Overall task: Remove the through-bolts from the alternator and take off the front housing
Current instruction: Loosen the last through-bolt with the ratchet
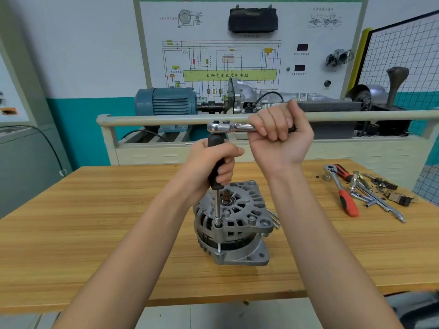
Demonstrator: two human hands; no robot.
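The alternator (234, 224) stands on end near the middle of the wooden table (95, 233), its shaft stub pointing up out of the ribbed front housing (240, 205). At the left-hand ear of that housing a small socket sits down over a through-bolt (218, 247), whose bare shank shows in the gap between the two housing halves just below. From the socket a slim steel shaft rises straight up into the black handle of a driver extension (216, 172), and on top of that handle sits the head of a chrome ratchet (234, 127), its lever lying level and reaching to the right.

The left hand (209, 165) is wrapped round the black handle, fingers curled fully about it and thumb laid across the front, so the grip is closed tight on the tool with no gap visible. The right hand (281, 136) is a full fist round the ratchet's lever, knuckles toward the camera (the lever's far end is hidden inside the fist). Neither hand touches the alternator itself.

Just beside the alternator's right side a few loose bolts (275, 219) lie on the table. Well apart, at the table's right end, lie a red-handled ratchet (344, 195), chrome extension bars (377, 200) and some small dark parts (389, 188). Behind the table stands a training rig with a blue motor (166, 100) and a wiring diagram board (237, 55).
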